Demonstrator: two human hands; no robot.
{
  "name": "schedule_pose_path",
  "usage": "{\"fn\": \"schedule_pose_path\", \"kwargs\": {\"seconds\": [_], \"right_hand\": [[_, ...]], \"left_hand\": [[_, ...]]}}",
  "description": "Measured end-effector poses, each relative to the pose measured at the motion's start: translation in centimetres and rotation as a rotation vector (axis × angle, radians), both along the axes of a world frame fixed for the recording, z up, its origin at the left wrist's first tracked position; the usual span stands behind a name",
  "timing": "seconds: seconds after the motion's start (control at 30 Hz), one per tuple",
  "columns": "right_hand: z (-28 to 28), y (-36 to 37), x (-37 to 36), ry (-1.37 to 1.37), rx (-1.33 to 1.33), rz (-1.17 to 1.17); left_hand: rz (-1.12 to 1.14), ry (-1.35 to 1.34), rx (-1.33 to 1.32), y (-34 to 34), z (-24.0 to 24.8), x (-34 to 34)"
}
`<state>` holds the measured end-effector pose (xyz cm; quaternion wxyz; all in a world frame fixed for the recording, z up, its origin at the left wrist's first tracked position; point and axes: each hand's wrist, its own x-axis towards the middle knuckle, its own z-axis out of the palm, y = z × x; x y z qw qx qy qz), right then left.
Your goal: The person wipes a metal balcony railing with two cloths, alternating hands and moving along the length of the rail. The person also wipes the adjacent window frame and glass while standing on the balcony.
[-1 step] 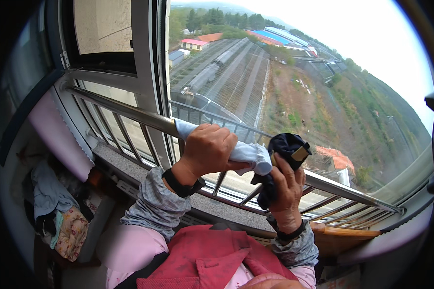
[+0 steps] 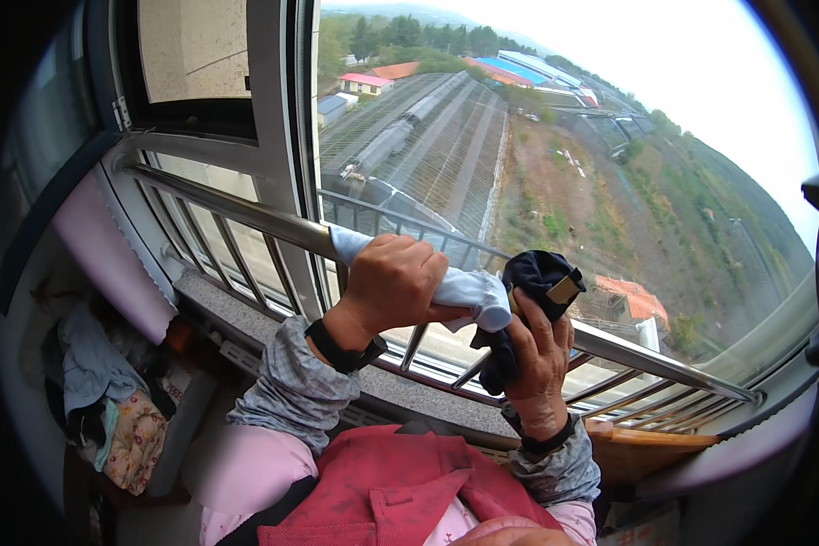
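Note:
A light-blue cloth [image 2: 471, 293] is wrapped around the metal window rail [image 2: 237, 214]. My left hand [image 2: 389, 284] is closed over it, knuckles up, pressing it to the bar. Just to the right, my right hand [image 2: 539, 353] grips a bunched dark navy cloth [image 2: 535, 276] with a tan patch on its edge. This dark bundle sits against the rail beside the end of the light-blue cloth, and part of it hangs below my fingers. My right palm and the rail behind it are hidden.
Upright bars run below the rail, above a speckled stone sill [image 2: 214, 296]. An open window sash [image 2: 196, 127] stands at the left. Piled clothes [image 2: 109, 400] lie at the lower left. A wooden edge [image 2: 655, 441] is at the right. Roofs and fields show far below outside.
My right hand and the dark cloth have shifted very slightly to the left. My left hand and the light-blue cloth hold still.

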<state>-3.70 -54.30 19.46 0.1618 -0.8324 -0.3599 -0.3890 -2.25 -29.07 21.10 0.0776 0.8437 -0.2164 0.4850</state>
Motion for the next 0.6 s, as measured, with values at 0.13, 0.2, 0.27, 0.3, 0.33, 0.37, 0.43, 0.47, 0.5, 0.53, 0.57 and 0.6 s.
{"fn": "schedule_pose_path", "kwargs": {"seconds": [0.13, 0.2, 0.27, 0.3, 0.33, 0.37, 0.43, 0.47, 0.5, 0.53, 0.57, 0.6], "right_hand": [[-0.2, -3.0, 0.4, -0.056, 0.037, -0.039], [-0.4, -6.3, 0.3, -0.077, 0.059, -0.129], [-0.1, -9.3, 0.5, -0.002, 0.263, -0.117], [0.0, -10.3, 0.3, 0.048, 0.419, -0.067], [0.0, -11.0, 0.1, 0.221, 0.931, 0.214], [1.1, -12.4, -0.3, 0.217, 0.787, 0.013], [1.5, -13.0, -1.7, 0.104, 0.937, 0.196], [1.7, -12.9, -1.5, 0.12, 0.968, 0.349], [2.0, -12.9, -1.6, 0.133, 0.94, 0.334], [2.3, -12.8, -0.9, 0.094, 0.822, 0.295], [2.5, -12.7, -0.3, 0.041, 0.662, 0.246], [2.7, -12.7, 0.5, 0.004, 0.464, 0.139]], "left_hand": [[-0.028, -0.04, -0.012, 0.0, 0.0, 0.2], [-0.032, -0.053, -0.013, 0.0, -0.1, 0.4], [-0.04, -0.068, -0.015, 0.0, -0.2, 0.5], [-0.047, -0.075, -0.013, 0.0, -0.2, 0.5], [-0.044, -0.077, -0.012, 0.0, -0.2, 0.6], [-0.041, -0.077, -0.01, 0.0, -0.3, 0.6], [-0.04, -0.082, -0.009, -0.1, -0.2, 0.6], [-0.04, -0.089, -0.01, -0.1, -0.2, 0.6], [-0.034, -0.086, -0.004, -0.2, -0.1, 0.6], [-0.038, -0.091, -0.011, -0.2, -0.1, 0.6], [-0.037, -0.085, -0.009, -0.2, -0.1, 0.5], [-0.035, -0.079, -0.009, -0.3, 0.0, 0.5]]}}
